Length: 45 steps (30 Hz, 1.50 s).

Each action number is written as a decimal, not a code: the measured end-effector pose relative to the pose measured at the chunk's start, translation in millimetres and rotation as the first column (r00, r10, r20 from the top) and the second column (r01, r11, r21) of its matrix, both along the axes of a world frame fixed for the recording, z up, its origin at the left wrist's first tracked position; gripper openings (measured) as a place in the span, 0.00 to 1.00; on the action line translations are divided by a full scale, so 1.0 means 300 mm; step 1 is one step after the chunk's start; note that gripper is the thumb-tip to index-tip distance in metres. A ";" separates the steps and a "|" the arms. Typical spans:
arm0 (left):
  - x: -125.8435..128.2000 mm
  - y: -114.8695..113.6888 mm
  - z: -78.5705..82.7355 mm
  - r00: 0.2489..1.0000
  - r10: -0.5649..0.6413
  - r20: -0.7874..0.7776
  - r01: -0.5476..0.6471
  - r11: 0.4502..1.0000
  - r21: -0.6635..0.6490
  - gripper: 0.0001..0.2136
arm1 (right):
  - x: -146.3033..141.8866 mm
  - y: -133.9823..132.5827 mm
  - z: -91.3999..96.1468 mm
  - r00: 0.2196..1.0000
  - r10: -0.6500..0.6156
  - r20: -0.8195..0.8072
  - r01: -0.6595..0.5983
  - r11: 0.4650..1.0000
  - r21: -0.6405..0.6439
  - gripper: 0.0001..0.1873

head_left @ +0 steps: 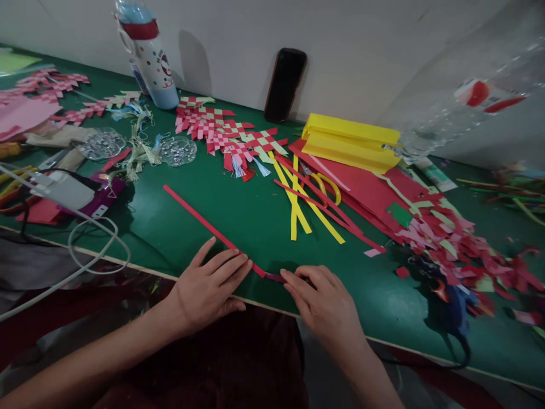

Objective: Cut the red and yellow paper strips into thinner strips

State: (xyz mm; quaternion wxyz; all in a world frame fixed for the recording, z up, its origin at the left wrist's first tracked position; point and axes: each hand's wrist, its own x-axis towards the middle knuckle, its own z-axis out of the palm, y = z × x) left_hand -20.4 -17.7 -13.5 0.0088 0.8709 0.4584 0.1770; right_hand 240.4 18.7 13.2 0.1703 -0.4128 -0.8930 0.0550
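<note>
A long narrow red paper strip (198,217) lies slantwise on the green table, close to its front edge. My left hand (213,278) rests on the strip with its fingers stretched out flat, holding nothing in a grip. The strip bends near its lower right end, and a darker short part runs from the bend to my right hand (321,292). Thumb and forefinger of my right hand are closed in a pinch on that end. Yellow paper strips (293,196) and more red strips (326,207) lie crossed beyond my hands.
Woven paper pieces (230,130), a bottle (147,57) and a phone (284,85) stand or lie along the wall. Yellow-handled scissors (330,187) rest by red paper (353,190). Paper scraps (451,233) and a blue corded tool (457,307) are right; a white cable (91,264) hangs left.
</note>
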 end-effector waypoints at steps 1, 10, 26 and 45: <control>-0.002 0.001 -0.002 1.000 -0.002 0.002 0.002 1.000 0.001 0.29 | -0.002 0.000 -0.001 1.000 -0.002 -0.001 0.002 1.000 0.002 0.13; -0.007 0.007 -0.001 1.000 -0.012 0.002 0.012 1.000 -0.001 0.30 | -0.010 0.026 0.006 1.000 0.008 0.007 -0.009 1.000 0.002 0.12; -0.008 0.006 0.016 1.000 0.003 0.018 -0.003 1.000 0.011 0.33 | 0.002 0.055 0.017 1.000 0.006 0.010 -0.006 1.000 -0.012 0.13; 0.020 0.127 0.109 0.998 0.059 -0.019 -0.061 0.987 -0.149 0.06 | 0.041 -0.025 0.005 0.998 -0.008 -0.065 0.002 0.996 -0.093 0.13</control>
